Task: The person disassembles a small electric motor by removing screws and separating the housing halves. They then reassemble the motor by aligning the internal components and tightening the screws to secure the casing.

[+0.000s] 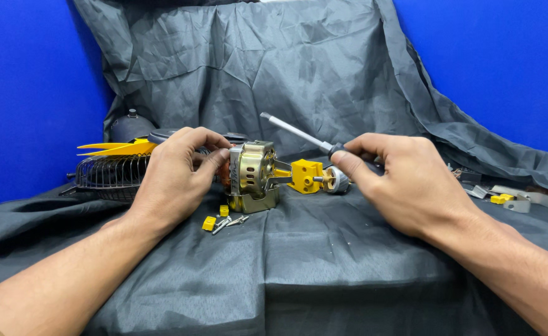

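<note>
- The left hand (177, 171) is wrapped around the left side of a small motor (253, 176). Its fingers are closed on the motor, with the thumb near the front.
- The right hand (408, 180) is closed on a screwdriver (299, 134). It pinches the dark handle between thumb and fingers.
- The screwdriver's thin silver shaft sticks up and to the left, away from the hand. Its tip is in the air above the motor and does not touch it.
- The two hands are apart, with the motor between them, nearer the left hand.
- The motor sits on a dark grey cloth (299, 267), in the middle of the scene. It looks shiny and gold and silver, with a round body and a boxy frame.
- A yellow plastic block (306, 175) and a small round metal part (335, 179) stick out on the motor's right side, close to the right thumb.
- Just in front of the motor lie small yellow pieces (210, 223) and some silver screws (230, 221).
- Left of the left hand, farther back, is a wire fan guard (106, 172) with yellow fan blades (117, 148) on top of it.
- Far to the right lie more small parts (510, 199), grey metal and yellow.
- Behind everything there is a blue wall (31, 93).
</note>
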